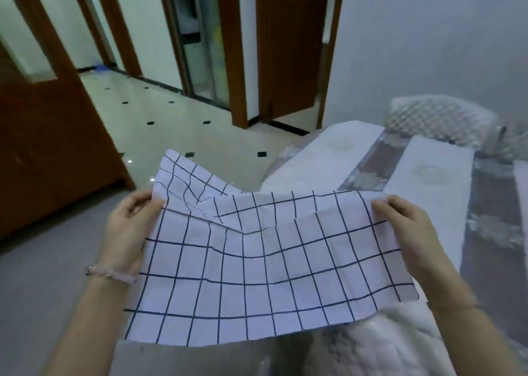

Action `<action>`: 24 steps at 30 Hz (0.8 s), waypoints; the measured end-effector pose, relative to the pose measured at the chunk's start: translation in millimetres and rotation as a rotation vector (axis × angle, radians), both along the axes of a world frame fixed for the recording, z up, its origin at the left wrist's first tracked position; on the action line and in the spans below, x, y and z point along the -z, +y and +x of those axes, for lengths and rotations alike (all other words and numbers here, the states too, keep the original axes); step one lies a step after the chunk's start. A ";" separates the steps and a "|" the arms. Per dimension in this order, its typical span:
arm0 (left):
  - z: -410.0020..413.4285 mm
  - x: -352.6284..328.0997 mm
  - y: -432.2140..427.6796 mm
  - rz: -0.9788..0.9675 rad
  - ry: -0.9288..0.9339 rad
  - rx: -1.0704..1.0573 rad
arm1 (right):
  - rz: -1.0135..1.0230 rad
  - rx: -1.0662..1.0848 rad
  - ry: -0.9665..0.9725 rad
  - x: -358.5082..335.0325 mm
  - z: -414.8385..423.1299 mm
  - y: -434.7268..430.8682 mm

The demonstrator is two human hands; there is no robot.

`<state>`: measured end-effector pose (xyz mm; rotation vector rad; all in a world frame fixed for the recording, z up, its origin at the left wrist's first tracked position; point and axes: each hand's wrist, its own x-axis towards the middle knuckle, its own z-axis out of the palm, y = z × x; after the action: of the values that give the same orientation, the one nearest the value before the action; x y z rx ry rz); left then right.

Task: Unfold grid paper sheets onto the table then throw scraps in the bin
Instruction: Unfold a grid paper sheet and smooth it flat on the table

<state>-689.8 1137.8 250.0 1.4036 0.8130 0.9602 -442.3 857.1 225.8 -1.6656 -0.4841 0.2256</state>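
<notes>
Head view: grid paper sheet (257, 261) held in air, long axis running left–right between the hands. Left hand (128, 232) pinches its left edge, right hand (405, 232) pinches the upper right corner. Far left corner stands creased. Cloth-covered table (428, 181) lies ahead-right, nearer the right hand

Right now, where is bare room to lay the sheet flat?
The white panel past the right hand, between the grey patterned strips, looks bare; so does the rounded white panel left of it. The corner by the cushion is crowded.
</notes>
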 end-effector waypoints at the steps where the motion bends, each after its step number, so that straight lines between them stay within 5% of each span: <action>1: 24.4 1.1 15.9 -0.007 0.002 0.056 | -0.007 0.077 0.013 0.1 9.9 -3.3; 13: 288.9 46.3 68.7 -0.231 0.106 0.658 | 0.003 0.723 0.175 15.6 67.8 -62.3; 24: 412.7 129.1 36.4 -0.241 0.352 0.684 | -0.077 0.858 0.324 70.6 142.4 -121.0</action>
<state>-277.1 1174.2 120.8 1.5037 0.6027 0.0877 -299.9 736.1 155.2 -1.7249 0.4968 -0.1256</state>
